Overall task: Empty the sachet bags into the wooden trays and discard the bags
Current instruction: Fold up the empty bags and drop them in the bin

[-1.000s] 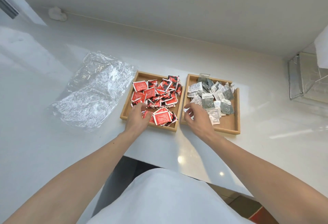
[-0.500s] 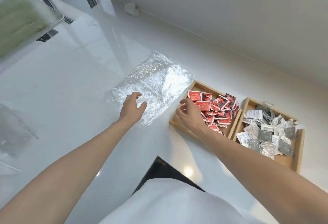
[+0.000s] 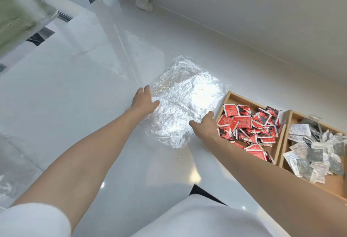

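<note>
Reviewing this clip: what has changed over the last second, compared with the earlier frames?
Both hands left the wooden trays and moved left to the empty plastic bag. The left hand now touches its far-left edge and the right hand its near-right edge, fingers spread, neither clearly gripping yet. The bag, the trays, the red sachets and the grey sachets stayed put.

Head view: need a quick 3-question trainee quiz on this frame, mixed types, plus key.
1. True or false: the clear plastic bag lies on the counter, outside the wooden trays.
2. The tray nearest the bag holds: A) red sachets B) green sachets C) nothing.
3. Which is at the bag's side away from the trays: left hand or right hand?
Key: 1 true; 2 A; 3 left hand.
</note>
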